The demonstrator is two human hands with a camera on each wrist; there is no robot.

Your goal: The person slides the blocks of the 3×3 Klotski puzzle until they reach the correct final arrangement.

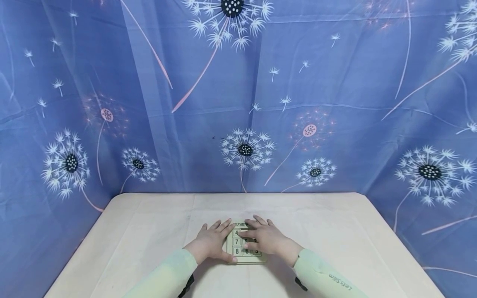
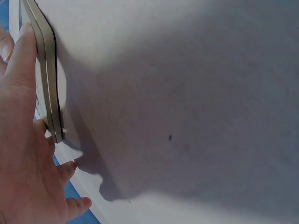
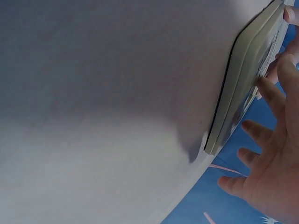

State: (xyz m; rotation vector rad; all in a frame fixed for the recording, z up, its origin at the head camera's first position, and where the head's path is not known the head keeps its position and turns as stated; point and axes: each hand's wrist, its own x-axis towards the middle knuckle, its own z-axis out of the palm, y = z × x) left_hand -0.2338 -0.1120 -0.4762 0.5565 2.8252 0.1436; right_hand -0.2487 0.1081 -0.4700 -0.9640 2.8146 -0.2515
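Between my sleeves (image 1: 167, 273) I could reach the board (image 1: 241, 251), with more room sideways over the bench (image 1: 156, 227); my left hand (image 1: 211, 242) and right hand (image 1: 273, 240) block its sides, the curtain (image 1: 203, 157) the rear.

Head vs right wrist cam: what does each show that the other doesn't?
Head only: legible digits on the tiles, the left sleeve, and the right sleeve with its lettering.

Right wrist only: the palm side of the right hand and a clear side-on look at the seam in the number board.

Both: the number board, the right hand, part of the left hand, pale table, patterned blue curtain.
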